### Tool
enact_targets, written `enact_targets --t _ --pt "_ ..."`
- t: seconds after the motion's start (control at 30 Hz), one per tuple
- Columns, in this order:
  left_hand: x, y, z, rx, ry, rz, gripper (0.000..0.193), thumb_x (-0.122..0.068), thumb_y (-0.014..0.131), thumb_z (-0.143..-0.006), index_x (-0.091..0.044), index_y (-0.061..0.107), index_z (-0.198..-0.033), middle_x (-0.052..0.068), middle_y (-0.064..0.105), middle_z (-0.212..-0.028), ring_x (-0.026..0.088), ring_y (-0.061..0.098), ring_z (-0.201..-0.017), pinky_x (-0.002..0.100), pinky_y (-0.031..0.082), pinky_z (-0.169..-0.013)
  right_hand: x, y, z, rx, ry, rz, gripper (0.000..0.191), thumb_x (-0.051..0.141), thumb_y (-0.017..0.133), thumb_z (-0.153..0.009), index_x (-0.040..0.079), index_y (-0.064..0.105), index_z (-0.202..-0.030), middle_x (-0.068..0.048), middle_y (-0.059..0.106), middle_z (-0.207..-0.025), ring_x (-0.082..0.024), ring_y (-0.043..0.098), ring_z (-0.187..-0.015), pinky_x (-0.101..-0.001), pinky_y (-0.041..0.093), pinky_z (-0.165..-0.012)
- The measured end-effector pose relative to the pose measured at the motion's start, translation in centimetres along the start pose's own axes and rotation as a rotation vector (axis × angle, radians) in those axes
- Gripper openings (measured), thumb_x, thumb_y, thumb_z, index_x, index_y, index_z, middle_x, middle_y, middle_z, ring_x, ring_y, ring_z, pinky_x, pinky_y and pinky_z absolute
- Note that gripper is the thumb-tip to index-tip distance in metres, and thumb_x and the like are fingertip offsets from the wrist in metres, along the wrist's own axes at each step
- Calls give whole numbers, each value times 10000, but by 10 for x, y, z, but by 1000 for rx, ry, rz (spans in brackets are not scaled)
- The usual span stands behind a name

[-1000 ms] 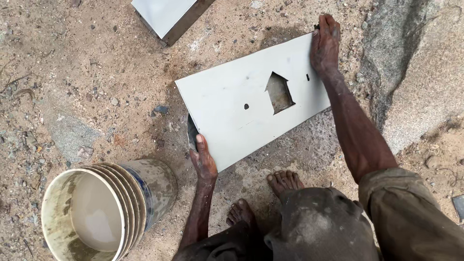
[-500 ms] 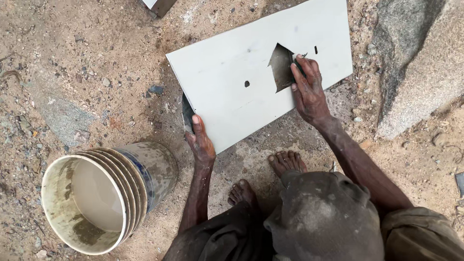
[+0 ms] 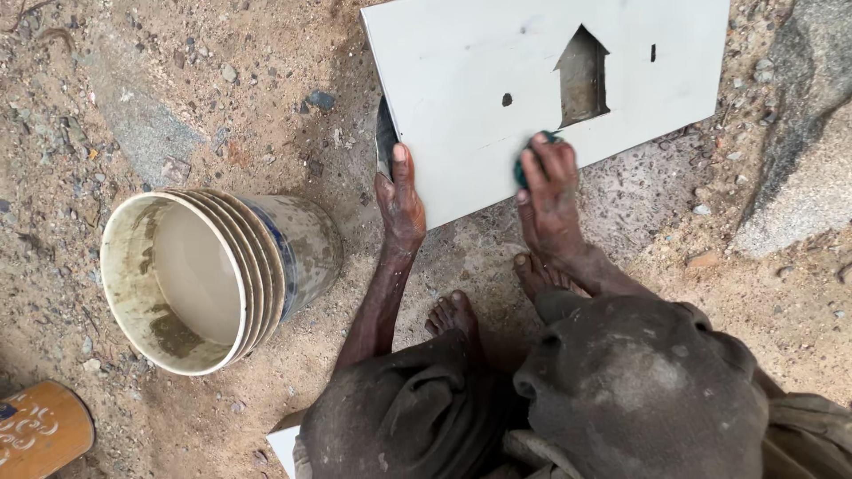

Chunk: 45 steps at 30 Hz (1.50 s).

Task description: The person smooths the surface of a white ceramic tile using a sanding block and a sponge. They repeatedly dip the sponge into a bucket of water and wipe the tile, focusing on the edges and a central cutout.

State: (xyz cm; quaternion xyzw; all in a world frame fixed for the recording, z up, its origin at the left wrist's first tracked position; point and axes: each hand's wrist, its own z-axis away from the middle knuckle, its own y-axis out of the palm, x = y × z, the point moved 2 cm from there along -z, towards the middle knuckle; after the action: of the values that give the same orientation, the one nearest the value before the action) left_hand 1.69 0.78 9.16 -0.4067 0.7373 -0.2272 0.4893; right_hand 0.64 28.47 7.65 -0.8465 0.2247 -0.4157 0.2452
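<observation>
White flat panel with an arrow-shaped cutout lies on gritty sand ground, right of a stack of grimy plastic buckets. Left hand pinches its near-left edge; right hand presses a green scrub pad near its front edge. Firm bracing should steady the scrubbing.

The cut-out panel lies flat on the ground. Left of it stands the bucket. Both bare feet rest just below the panel's near edge.
</observation>
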Motion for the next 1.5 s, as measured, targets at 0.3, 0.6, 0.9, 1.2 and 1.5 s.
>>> enact_targets --t 0.3,0.6,0.9,1.2,1.5 --pt "-43 -28 -41 50 -591 794 823 -656 455 -1079 124 558 -1320 149 611 -1044 202 626 -942 413 593 -784 4 -9 -1 221 -345 -45 798 -101 735 -958 94 360 -1635 -150 316 -1689 -397 437 -1481 -560 605 -1114" --pt "-50 -41 -54 66 -460 814 708 -599 602 -1084 104 603 -1171 68 613 -924 136 593 -828 365 532 -738 -112 -84 37 -95 539 107 431 89 555 -1198 40 456 -1615 -261 419 -1646 -427 581 -1395 -464 666 -1002" --pt "8 -27 -39 136 -321 493 611 -504 539 -1112 99 608 -1177 -7 484 -735 88 407 -528 385 452 -439 -39 -40 13 -61 1281 -2048 516 578 795 -888 122 718 -1115 -170 757 -1070 -287 738 -811 -390 656 -655" --pt "-19 -70 -88 234 -583 608 590 -470 527 -1141 104 539 -1278 39 558 -855 100 536 -668 355 579 -573 -16 -59 -29 -225 1014 -1973 364 321 898 -907 70 707 -1091 -132 738 -989 -234 749 -826 -383 677 -747" --pt "-160 -39 -220 612 -228 780 1044 -817 411 -976 87 463 -1495 267 662 -1332 250 732 -1129 534 629 -874 -59 -157 -5 -805 835 -1793 663 222 941 -828 -58 638 -1347 -165 726 -1145 -291 774 -1031 -332 702 -905"
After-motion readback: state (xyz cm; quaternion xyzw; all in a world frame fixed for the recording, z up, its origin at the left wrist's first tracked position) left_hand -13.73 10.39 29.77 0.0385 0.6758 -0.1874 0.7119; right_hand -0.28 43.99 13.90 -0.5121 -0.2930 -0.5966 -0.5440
